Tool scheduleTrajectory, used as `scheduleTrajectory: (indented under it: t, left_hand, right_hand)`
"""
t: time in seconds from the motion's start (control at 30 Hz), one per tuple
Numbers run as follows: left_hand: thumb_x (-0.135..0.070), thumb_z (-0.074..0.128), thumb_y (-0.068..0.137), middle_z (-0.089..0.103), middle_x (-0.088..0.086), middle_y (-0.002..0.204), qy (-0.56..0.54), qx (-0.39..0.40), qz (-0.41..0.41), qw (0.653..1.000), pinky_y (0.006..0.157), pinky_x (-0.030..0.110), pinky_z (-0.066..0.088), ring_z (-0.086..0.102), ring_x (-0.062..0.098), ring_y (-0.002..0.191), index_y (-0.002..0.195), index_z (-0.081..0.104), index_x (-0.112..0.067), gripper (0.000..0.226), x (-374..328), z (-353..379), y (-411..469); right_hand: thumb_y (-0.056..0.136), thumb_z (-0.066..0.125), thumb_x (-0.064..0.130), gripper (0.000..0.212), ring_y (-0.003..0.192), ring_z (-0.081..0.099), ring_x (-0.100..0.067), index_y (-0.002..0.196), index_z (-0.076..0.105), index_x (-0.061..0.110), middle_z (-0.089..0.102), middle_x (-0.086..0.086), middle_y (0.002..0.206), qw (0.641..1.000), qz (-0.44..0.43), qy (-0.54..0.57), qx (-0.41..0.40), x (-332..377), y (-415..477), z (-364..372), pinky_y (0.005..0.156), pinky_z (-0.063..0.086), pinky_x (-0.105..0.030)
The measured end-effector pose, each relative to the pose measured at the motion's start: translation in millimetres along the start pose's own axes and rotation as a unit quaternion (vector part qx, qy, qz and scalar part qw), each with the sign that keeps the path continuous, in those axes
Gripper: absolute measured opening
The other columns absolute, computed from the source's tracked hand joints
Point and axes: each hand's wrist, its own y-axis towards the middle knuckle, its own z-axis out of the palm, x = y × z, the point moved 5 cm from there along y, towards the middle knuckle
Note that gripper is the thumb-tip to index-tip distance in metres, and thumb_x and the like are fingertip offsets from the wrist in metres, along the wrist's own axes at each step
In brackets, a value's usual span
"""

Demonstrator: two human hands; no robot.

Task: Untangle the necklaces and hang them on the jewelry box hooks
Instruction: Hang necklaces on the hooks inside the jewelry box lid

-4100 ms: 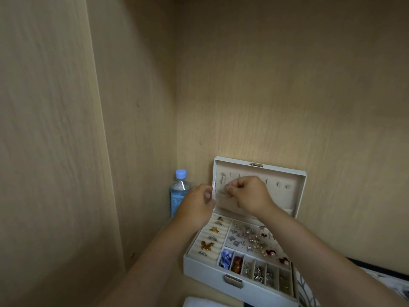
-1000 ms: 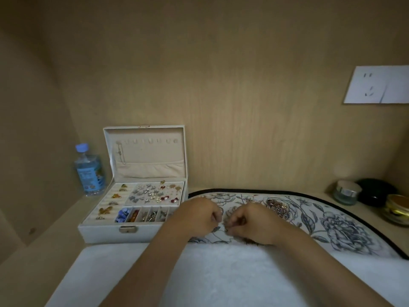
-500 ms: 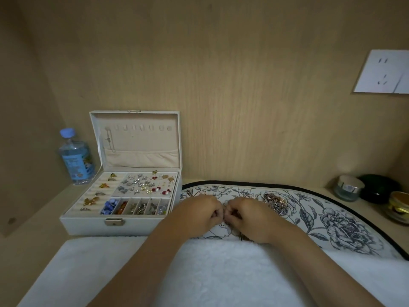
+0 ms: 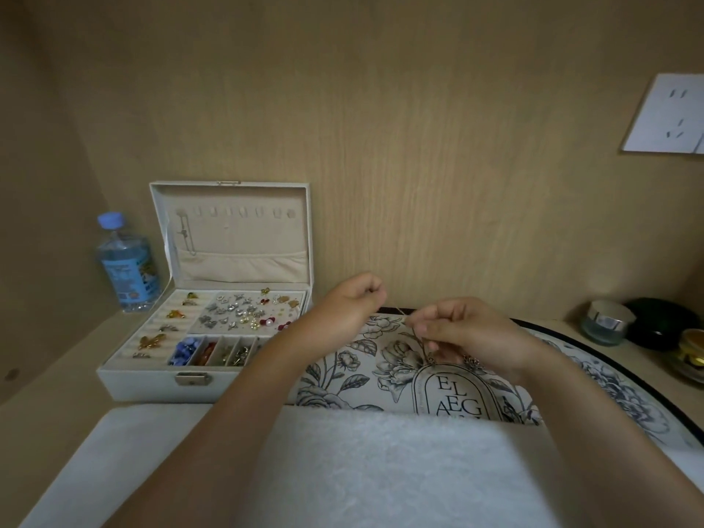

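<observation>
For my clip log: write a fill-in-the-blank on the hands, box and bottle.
1. The left hand and right hand pinch a chain; the ___ one is nearer the box.
2. The lid stands ___.
3. Of the lid's hooks, a necklace hangs from the ___ one.
4. The bottle has a ___ cap.
Missing: left; open; leftmost; blue.

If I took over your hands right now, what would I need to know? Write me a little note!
Left hand: pinches a thin chain, lifted above the floral mat.
Right hand: pinches the same chain; more tangled jewelry peeks out under it.
Jewelry box: open, left of the mat.
Done: one necklace hangs on the leftmost lid hook.
Left: free this chain, hang it on one of the bare hooks, then do the rest.
</observation>
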Motion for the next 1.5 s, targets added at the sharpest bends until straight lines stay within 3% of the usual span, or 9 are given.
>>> scheduleTrajectory:
  t: [0.1, 0.3, 0.5, 0.67, 0.83, 0.97, 1.13, 1.27, 1.5]
  left_hand:
    - [-0.032, 0.054, 0.099, 0.051, -0.010, 0.068, 0.085, -0.028, 0.041, 0.995, 0.061, 0.028, 0.041, 0.046, 0.009, 0.061, 0.085, 0.062, -0.025, 0.018, -7.8, -18.0, -2.9]
    - [-0.039, 0.060, 0.095, 0.051, -0.016, 0.051, 0.120, 0.070, -0.025, 0.990, 0.061, 0.029, 0.046, 0.050, 0.013, 0.056, 0.093, 0.074, -0.031, 0.016, 2.0, -26.5, -7.4]
    - [-0.012, 0.048, 0.102, 0.052, 0.001, 0.060, -0.053, 0.068, -0.057, 0.995, 0.091, 0.051, 0.053, 0.058, 0.019, 0.063, 0.079, 0.063, -0.008, 0.028, 18.4, -37.6, -3.8]
    - [-0.033, 0.061, 0.093, 0.072, -0.011, 0.105, 0.166, 0.054, -0.082, 0.981, 0.097, 0.031, 0.046, 0.064, 0.011, 0.103, 0.088, 0.077, -0.029, 0.017, 19.4, -37.2, -3.6]
    - [-0.018, 0.063, 0.094, 0.059, -0.008, 0.133, 0.074, 0.088, -0.026, 0.993, 0.107, 0.032, 0.044, 0.056, 0.006, 0.121, 0.142, 0.046, -0.028, 0.052, 8.0, 6.7, 1.3]
    - [-0.009, 0.058, 0.096, 0.071, -0.003, 0.101, -0.036, 0.127, -0.005, 0.991, 0.092, 0.031, 0.054, 0.069, 0.012, 0.088, 0.126, 0.060, -0.019, 0.031, 3.0, 22.3, -1.7]
    - [-0.033, 0.055, 0.099, 0.054, -0.017, 0.057, 0.023, 0.127, -0.038, 0.991, 0.088, 0.044, 0.055, 0.054, 0.003, 0.053, 0.097, 0.069, -0.016, 0.022, 8.0, 12.6, -6.2]
    - [-0.032, 0.055, 0.100, 0.042, -0.006, 0.060, 0.005, 0.103, -0.023, 0.994, 0.060, 0.030, 0.049, 0.039, 0.009, 0.050, 0.088, 0.069, -0.017, 0.024, -4.0, -0.5, -8.9]
    - [-0.026, 0.055, 0.099, 0.049, -0.004, 0.066, -0.072, 0.059, 0.021, 0.995, 0.044, 0.021, 0.033, 0.042, 0.008, 0.050, 0.091, 0.069, -0.013, 0.021, -28.0, -30.0, -15.8]
  right_hand:
    - [0.090, 0.069, 0.022, 0.012, 0.056, 0.049, -0.015, 0.091, 0.080, 0.017, 0.054, 0.000, 0.060, 1.000, -0.006, 0.007, -0.019, -4.5, 0.5, -7.7, 0.063, 0.044, -0.029]
    - [0.086, 0.071, 0.026, 0.015, 0.069, 0.060, -0.025, 0.081, 0.076, 0.012, 0.062, -0.008, 0.069, 0.994, -0.007, 0.112, -0.006, -11.6, 5.4, -6.7, 0.080, 0.051, -0.040]
    - [0.088, 0.057, 0.026, 0.027, 0.065, 0.055, -0.027, 0.065, 0.050, 0.013, 0.052, -0.010, 0.066, 0.958, -0.015, 0.286, 0.023, -16.0, 7.1, -2.2, 0.094, 0.046, -0.053]
    - [0.098, 0.057, 0.029, 0.025, 0.063, 0.044, -0.026, 0.083, 0.065, 0.011, 0.040, -0.004, 0.060, 0.985, -0.039, 0.166, -0.022, -11.3, 9.2, 3.4, 0.072, 0.056, -0.034]
    - [0.102, 0.054, 0.020, 0.023, 0.047, 0.039, -0.010, 0.088, 0.072, 0.012, 0.046, 0.005, 0.053, 0.998, -0.050, -0.006, -0.028, -3.0, 9.7, 24.7, 0.054, 0.045, -0.025]
    - [0.103, 0.052, 0.016, 0.028, 0.042, 0.037, -0.007, 0.080, 0.068, 0.012, 0.054, 0.002, 0.054, 0.997, -0.069, -0.017, -0.038, 5.0, 7.5, 25.5, 0.045, 0.032, -0.021]
    - [0.100, 0.057, 0.017, 0.029, 0.047, 0.027, -0.016, 0.077, 0.073, 0.014, 0.036, 0.002, 0.048, 0.994, -0.064, -0.011, -0.087, 10.4, 5.1, 13.6, 0.050, 0.023, -0.029]
    - [0.100, 0.056, 0.015, 0.027, 0.043, 0.031, -0.010, 0.080, 0.073, 0.007, 0.041, 0.004, 0.048, 0.992, -0.064, -0.011, -0.108, 15.5, 3.0, 7.4, 0.046, 0.025, -0.024]
    - [0.102, 0.051, 0.009, 0.024, 0.058, 0.055, -0.018, 0.092, 0.071, 0.001, 0.065, -0.008, 0.074, 0.992, -0.102, 0.054, -0.055, 39.7, 10.3, 25.3, 0.047, 0.039, -0.026]
